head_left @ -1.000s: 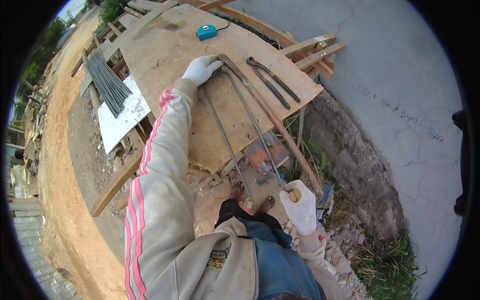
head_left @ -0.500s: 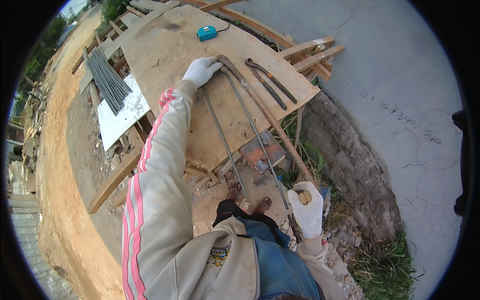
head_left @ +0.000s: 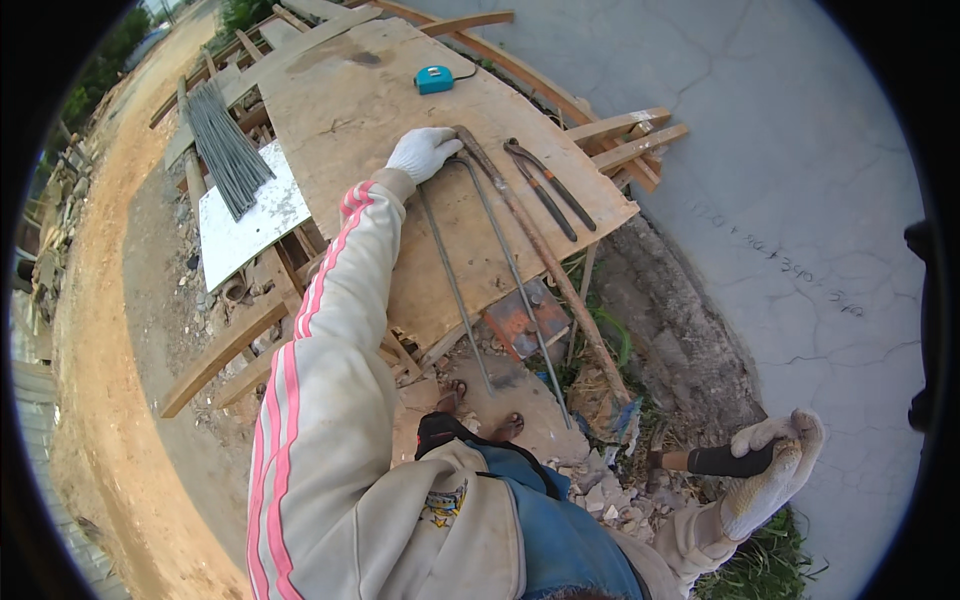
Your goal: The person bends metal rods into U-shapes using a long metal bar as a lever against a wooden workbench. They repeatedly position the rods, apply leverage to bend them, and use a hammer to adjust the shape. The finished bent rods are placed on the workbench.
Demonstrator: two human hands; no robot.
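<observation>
My left hand (head_left: pixel 424 151), in a white glove, rests on the bent end of a U-shaped steel rod (head_left: pixel 455 285) lying on a plywood table top (head_left: pixel 350 110). The rod's two legs run toward me past the table's near edge. A long rusty bar (head_left: pixel 545 265) lies beside the rod, slanting off the table toward the ground. My right hand (head_left: pixel 770 470), also gloved, is low at the right, away from the table, closed around a short tool with a black grip (head_left: pixel 710 461). The tool's head is hidden.
Long-handled pincers (head_left: pixel 550 190) lie on the table's right part, and a teal tape measure (head_left: pixel 433 78) at its far end. A bundle of thin steel rods (head_left: pixel 225 150) lies on a white sheet (head_left: pixel 250 225) to the left. Rubble, timber offcuts and a rusty plate (head_left: pixel 520 315) lie underfoot. Cracked concrete (head_left: pixel 780 200) lies right.
My right hand has left the low end of the rusty bar, swung out to the right and now grips a black-handled tool. My left hand has stayed on the rod's bend.
</observation>
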